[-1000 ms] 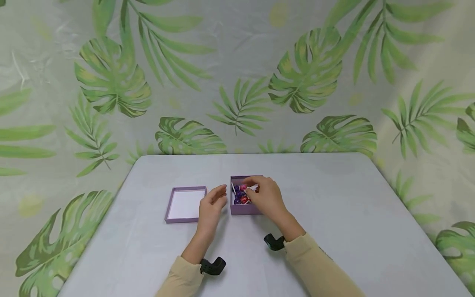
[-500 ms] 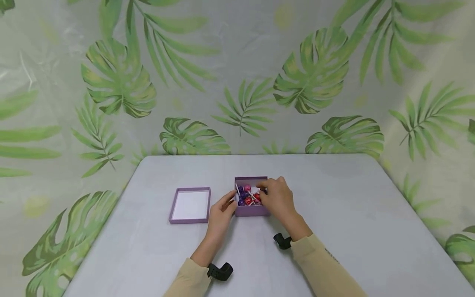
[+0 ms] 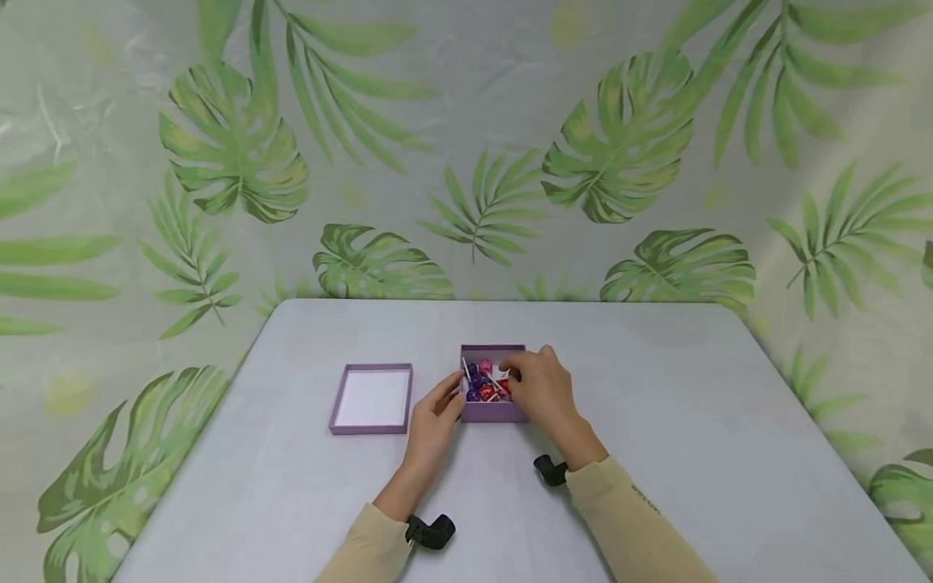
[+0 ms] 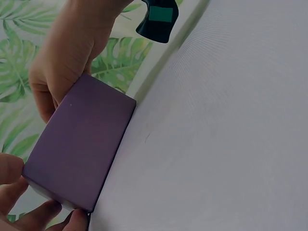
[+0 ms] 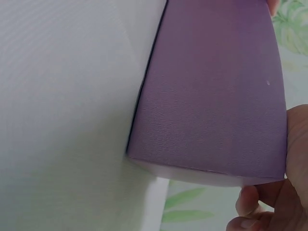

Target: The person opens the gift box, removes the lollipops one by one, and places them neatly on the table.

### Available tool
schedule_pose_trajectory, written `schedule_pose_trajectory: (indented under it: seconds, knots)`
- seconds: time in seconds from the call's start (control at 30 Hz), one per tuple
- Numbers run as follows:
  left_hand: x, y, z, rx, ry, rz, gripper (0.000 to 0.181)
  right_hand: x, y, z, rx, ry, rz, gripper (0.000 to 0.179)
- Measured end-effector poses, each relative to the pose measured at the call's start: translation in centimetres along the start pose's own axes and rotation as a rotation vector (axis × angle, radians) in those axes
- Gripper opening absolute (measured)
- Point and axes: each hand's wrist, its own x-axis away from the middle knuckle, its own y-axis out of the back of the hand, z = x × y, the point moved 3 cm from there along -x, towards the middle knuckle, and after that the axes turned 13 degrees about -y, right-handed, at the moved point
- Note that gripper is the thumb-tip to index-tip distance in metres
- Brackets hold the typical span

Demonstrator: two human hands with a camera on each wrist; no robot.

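Purple box (image 3: 494, 413), lollipops (image 3: 486, 393), sleeve print (image 3: 645, 500), possibly lettering

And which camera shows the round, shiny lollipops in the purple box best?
The head view: it looks down into the open purple rectangular box, so the round, shiny red, pink and purple lollipops show, though the right hand blocks part of the box. Both wrist views show the box's outer walls but no lollipops.

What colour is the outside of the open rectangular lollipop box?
The rectangular box is purple outside, clearest in the right wrist view.
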Motion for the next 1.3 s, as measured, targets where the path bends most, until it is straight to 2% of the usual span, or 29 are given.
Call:
schedule_pose_trajectory:
  seconds: [0.17,0.3,0.4,0.53,0.7,0.87,1.0,1.17,1.3]
  knots:
    - [0.2,0.1,-2.0,0.011,0.003,0.000,0.042,-0.1,0.1,0.2,-0.006,0.017,-0.002,0.016]
    - [0.2,0.2,-2.4,0.017,0.021,0.006,0.042,-0.2,0.2,0.3,-0.002,0.050,-0.024,0.013]
    - [0.1,0.2,-1.8,0.026,0.039,0.007,0.042,-0.3,0.2,0.3,0.014,0.084,-0.060,0.010]
    - [-0.2,0.3,0.0,0.035,0.040,-0.011,0.043,-0.4,0.2,0.4,0.014,0.106,-0.105,0.005]
    - [-0.4,0.4,1.7,0.034,0.025,-0.011,0.043,-0.4,0.4,0.5,-0.022,0.069,-0.122,0.005]
    - [-0.2,0.5,2.0,0.010,0.038,-0.001,0.043,-0.1,0.8,0.4,-0.088,0.021,-0.098,0.006]
    - [0.0,0.4,1.4,0.001,0.045,0.002,0.042,0.0,1.3,0.4,-0.161,0.008,-0.076,0.008]
    - [0.1,0.2,-0.7,0.007,0.037,0.011,0.042,-0.3,2.0,0.2,-0.251,-0.048,-0.026,0.010]
    - [0.2,0.3,-1.8,-0.007,0.016,0.018,0.042,-0.6,2.8,0.0,-0.309,-0.073,-0.025,0.010]
